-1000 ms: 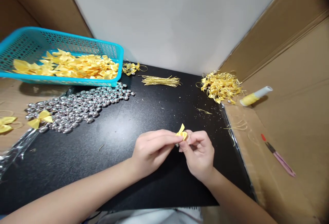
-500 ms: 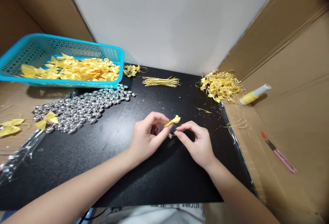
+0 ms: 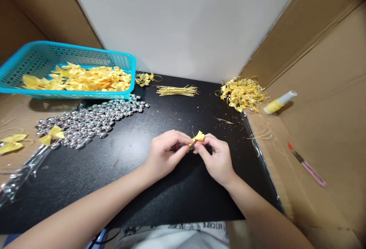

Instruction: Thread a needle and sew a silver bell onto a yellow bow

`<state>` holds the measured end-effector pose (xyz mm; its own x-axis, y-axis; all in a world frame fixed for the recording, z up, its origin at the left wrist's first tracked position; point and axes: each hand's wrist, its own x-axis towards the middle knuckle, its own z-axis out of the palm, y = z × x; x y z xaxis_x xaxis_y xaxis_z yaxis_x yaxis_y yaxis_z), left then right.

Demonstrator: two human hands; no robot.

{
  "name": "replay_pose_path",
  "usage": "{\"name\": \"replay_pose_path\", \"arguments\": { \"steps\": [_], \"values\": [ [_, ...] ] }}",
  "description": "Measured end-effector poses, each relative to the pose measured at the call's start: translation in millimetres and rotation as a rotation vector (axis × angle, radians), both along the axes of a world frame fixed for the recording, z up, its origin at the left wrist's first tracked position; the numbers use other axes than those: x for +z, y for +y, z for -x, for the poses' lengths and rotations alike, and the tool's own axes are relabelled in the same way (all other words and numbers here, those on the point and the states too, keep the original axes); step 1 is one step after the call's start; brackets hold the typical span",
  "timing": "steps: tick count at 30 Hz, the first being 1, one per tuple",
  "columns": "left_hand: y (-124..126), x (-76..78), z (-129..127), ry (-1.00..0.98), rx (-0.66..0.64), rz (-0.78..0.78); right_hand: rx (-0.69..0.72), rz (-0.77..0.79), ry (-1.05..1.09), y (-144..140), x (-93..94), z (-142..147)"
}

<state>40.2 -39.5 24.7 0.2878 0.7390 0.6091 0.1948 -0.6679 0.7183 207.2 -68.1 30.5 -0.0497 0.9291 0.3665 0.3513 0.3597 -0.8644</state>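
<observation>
A small yellow ribbon bow (image 3: 199,136) is pinched between my two hands above the black tabletop. My left hand (image 3: 167,150) grips its left side with thumb and index finger. From the right, my right hand (image 3: 215,157) closes its thumb and forefinger on the bow's other side. A thin, dark, needle-like tip (image 3: 193,133) sticks up behind the bow; the rest of it is hidden by the fingers and ribbon. Whatever lies under the fingertips cannot be made out.
Left stands a blue basket (image 3: 130,77) of yellow bows, with silver beads (image 3: 85,121) before it. Gold cords (image 3: 177,90) lie at the back, and finished-looking bows with cords (image 3: 243,93) are heaped right. Pink-handled snips (image 3: 310,169) and a thread spool (image 3: 280,102) rest on cardboard.
My right hand has moved in against the bow, so both hands are now close together. The bow has turned and shifted slightly right. The view has moved a little.
</observation>
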Motion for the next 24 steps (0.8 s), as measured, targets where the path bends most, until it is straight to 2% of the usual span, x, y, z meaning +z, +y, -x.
{"name": "replay_pose_path", "arguments": {
  "steps": [3, 6, 9, 13, 19, 24],
  "values": [
    [1.4, 1.0, 1.4, 0.037, 0.05, -0.046, -0.056, 0.025, 0.021, 3.2, -1.7, -5.6],
    [4.5, 1.9, 3.6, 0.111, 0.093, -0.135, -0.172, -0.047, 0.045, 7.5, -0.3, -14.1],
    [8.2, 0.9, 5.0, 0.196, 0.091, -0.273, -0.128, -0.117, -0.051, 9.8, 4.3, -17.2],
    [12.0, -1.9, 5.3, 0.282, 0.037, -0.386, -0.053, -0.104, -0.143, 9.5, 7.4, -11.8],
    [15.5, 1.7, 4.8, 0.297, -0.002, -0.228, -0.032, -0.067, -0.148, 11.1, 4.3, -10.2],
    [19.4, 6.4, 3.9, 0.203, -0.165, -0.186, 0.02, -0.097, 0.054, 12.8, -1.0, -15.0]
  ]
}}
